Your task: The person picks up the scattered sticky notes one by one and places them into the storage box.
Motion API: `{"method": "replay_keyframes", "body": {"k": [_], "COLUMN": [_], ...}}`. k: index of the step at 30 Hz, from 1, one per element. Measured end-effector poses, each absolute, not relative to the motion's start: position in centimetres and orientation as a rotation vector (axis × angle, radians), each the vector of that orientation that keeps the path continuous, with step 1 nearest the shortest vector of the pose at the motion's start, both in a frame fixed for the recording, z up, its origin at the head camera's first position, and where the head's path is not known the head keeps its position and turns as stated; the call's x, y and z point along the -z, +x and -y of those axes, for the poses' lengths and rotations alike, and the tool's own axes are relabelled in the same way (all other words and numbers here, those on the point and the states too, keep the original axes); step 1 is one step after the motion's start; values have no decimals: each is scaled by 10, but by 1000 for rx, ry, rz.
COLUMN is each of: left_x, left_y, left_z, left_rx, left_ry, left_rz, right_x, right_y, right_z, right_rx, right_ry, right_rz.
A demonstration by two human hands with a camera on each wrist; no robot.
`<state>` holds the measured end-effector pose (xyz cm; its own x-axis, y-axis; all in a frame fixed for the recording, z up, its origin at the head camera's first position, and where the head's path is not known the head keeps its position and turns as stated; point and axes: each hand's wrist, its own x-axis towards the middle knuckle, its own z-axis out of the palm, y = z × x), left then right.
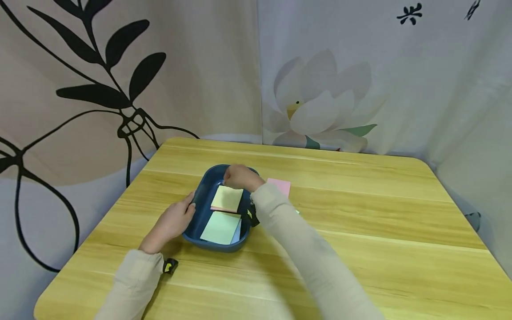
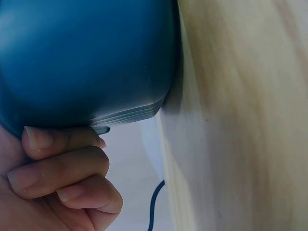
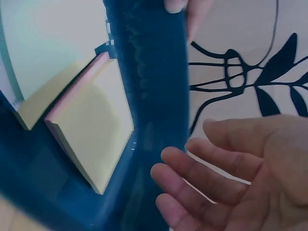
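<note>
Left hand point(image 1: 173, 221) grips blue tray point(image 1: 198, 201) rim at 9 o'clock, fingers curled. Green pad point(image 1: 221, 227), yellow pad point(image 1: 227, 198) inside. Right hand point(image 1: 240, 177) at 12 o'clock, fingers loosely spread, empty. Pink pad point(image 1: 281, 185) at 2 o'clock, partly hidden by sleeve.

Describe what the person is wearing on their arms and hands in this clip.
Both arms wear long, plain beige sleeves reaching the wrists. A small black device with yellow marks is strapped at each wrist: the left one, the right one. The left hand and right hand are bare, with no gloves or rings visible.
</note>
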<state>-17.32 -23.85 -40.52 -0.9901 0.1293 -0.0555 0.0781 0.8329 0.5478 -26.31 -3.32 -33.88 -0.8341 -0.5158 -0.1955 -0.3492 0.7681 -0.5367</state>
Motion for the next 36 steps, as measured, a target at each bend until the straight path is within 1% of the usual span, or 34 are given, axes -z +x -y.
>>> {"method": "replay_keyframes", "body": {"k": [8,15,19,25,31,36], "left_x": [405,404,403,403,402,403], "left_y": [-172,-173,-173,-173,-173,-173], "left_z": [238,237,237,237,236,236], "left_rx": [-845,-843,-847,-849,-856,-853], "left_ry": [177,183,175,168,163,158], "left_rz": [-2935,-2926,-2925,-2923,-2917,-2919], "right_x": [317,307,315,338,362,377], "right_y": [-255,-255,-257,-255,-247,-241], "right_z": [4,-40,-66,-97,-115,-121], "right_rx": [842,923,906,799,694,648], "right_ry": [-688,-623,-588,-520,-420,-374], "right_rz": [-2640,-2689,-2714,-2703,-2663,-2631]}}
